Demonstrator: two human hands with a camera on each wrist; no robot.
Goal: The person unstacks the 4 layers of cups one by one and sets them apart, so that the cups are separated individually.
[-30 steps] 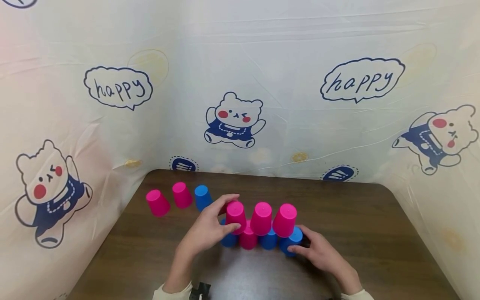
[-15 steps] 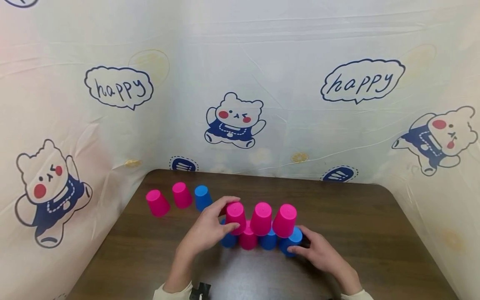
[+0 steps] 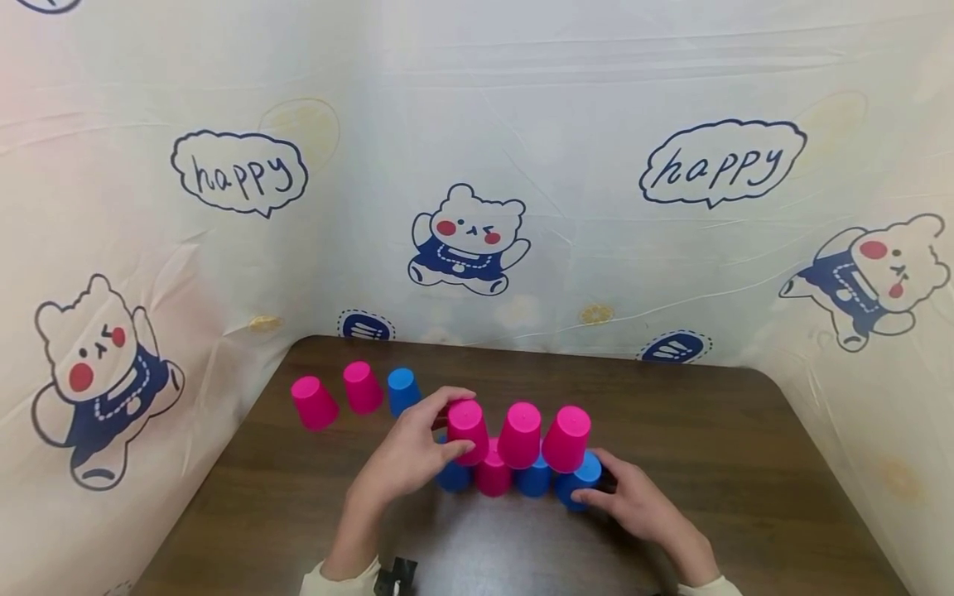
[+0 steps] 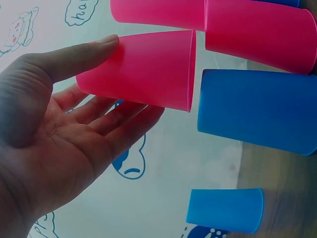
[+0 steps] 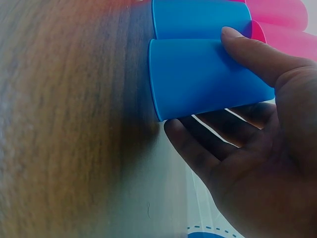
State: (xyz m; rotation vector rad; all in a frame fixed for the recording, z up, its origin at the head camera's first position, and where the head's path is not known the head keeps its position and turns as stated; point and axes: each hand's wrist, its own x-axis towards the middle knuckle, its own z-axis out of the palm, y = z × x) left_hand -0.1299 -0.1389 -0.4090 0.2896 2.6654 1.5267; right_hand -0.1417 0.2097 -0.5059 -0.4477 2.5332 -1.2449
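In the head view, a bottom row of upside-down cups stands on the table: a blue cup [image 3: 454, 476], a pink cup [image 3: 493, 473], another blue cup [image 3: 533, 478] and a blue end cup [image 3: 584, 471]. Above this row are two pink cups [image 3: 520, 436] [image 3: 566, 439], resting across the ones below. My left hand [image 3: 409, 454] holds a third pink cup [image 4: 143, 69] between thumb and fingers at the left end; the left wrist view shows a narrow gap between its rim and the blue cup [image 4: 257, 110] beneath. My right hand [image 3: 636, 497] grips the blue end cup [image 5: 208, 77] from the right side.
At the back left of the brown wooden table [image 3: 671, 430] stand two more pink cups [image 3: 314, 404] [image 3: 362, 388] and one blue cup [image 3: 403, 391], all upside down. A printed cloth [image 3: 581, 265] hangs behind the table and along both sides.
The pink cup in my left hand has shifted very slightly left. My right hand stays on the blue end cup, and the other cups stand as before.
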